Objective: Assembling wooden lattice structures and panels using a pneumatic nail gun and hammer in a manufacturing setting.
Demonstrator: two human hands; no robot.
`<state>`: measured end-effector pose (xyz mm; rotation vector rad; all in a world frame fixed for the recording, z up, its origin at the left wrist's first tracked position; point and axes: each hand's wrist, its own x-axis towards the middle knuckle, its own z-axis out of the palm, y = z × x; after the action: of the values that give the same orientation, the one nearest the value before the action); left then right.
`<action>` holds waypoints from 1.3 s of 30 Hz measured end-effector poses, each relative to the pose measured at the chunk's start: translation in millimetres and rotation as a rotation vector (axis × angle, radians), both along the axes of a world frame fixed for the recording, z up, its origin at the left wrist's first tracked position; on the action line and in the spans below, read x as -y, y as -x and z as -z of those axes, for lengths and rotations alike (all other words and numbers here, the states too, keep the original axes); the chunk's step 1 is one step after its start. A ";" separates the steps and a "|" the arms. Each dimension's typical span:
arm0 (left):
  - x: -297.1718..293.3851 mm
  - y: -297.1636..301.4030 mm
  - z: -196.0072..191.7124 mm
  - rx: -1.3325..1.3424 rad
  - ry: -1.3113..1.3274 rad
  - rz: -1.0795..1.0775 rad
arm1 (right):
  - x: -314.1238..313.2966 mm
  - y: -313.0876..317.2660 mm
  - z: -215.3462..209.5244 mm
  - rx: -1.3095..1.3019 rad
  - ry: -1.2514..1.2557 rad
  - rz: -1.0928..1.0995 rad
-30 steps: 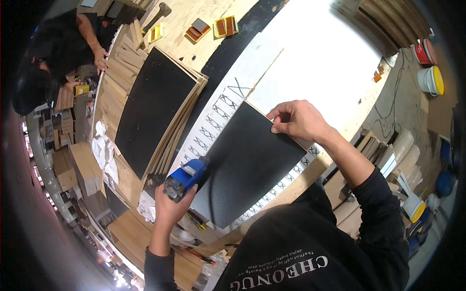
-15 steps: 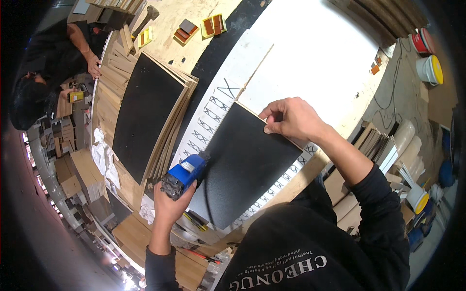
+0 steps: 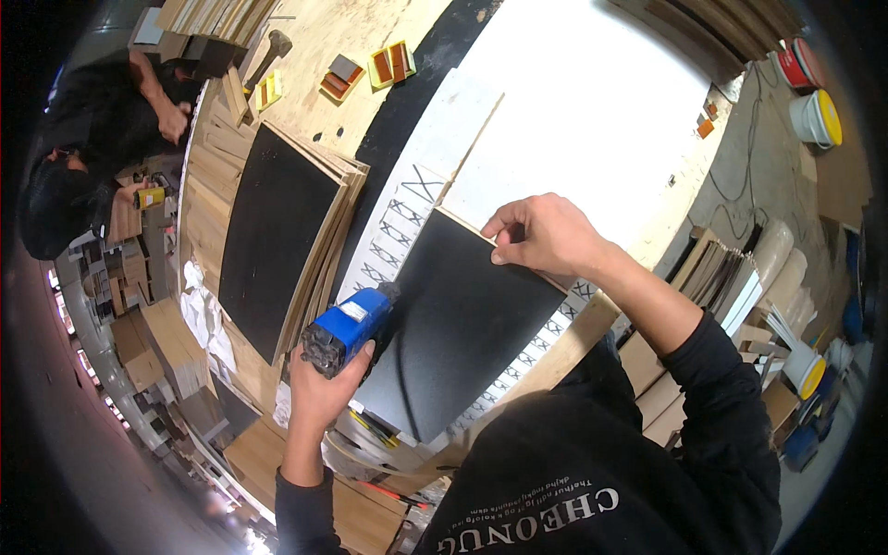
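A black board [image 3: 462, 324] with a pale wooden edge lies on the white work surface in front of me. My left hand [image 3: 324, 384] is closed around a blue handheld power tool [image 3: 350, 324], whose dark front end reaches over the board's left side. Its exact kind cannot be made out, and its underside is hidden. At the board's far edge, my right hand [image 3: 550, 239] pinches the rim between thumb and fingers. A dark curved line, cable or shadow, crosses the board beside the tool.
Left of the work stands a stack of black boards [image 3: 277, 231]. Beyond are a hammer [image 3: 268, 60] and yellow trays [image 3: 393, 65] with brown pieces. Another person's hand [image 3: 171, 122] is at the far left. Buckets [image 3: 816, 118] and a cable lie on the floor at right.
The whole view has shifted slightly. My grips on the tool and board look the same. The other person's hand at far left has lifted off the table edge.
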<state>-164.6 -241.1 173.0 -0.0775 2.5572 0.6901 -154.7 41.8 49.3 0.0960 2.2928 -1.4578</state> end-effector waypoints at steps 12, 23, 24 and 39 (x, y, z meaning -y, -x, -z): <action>-11.0 5.0 -2.6 0.037 0.084 0.060 | 1.0 -0.5 2.2 -0.026 0.003 0.006; -18.1 14.1 6.9 0.040 -0.046 0.032 | -4.3 0.3 -5.5 -0.030 -0.009 -0.013; -19.1 14.6 7.3 0.036 -0.039 0.039 | -3.5 -0.2 -2.1 -0.043 -0.003 -0.011; -37.0 22.5 -1.6 0.047 -0.060 -0.026 | -5.7 0.0 -3.0 -0.015 0.000 -0.022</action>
<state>-187.1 -204.2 174.6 -0.1057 2.4933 0.7649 -154.7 47.5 52.3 0.0596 2.2988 -1.4519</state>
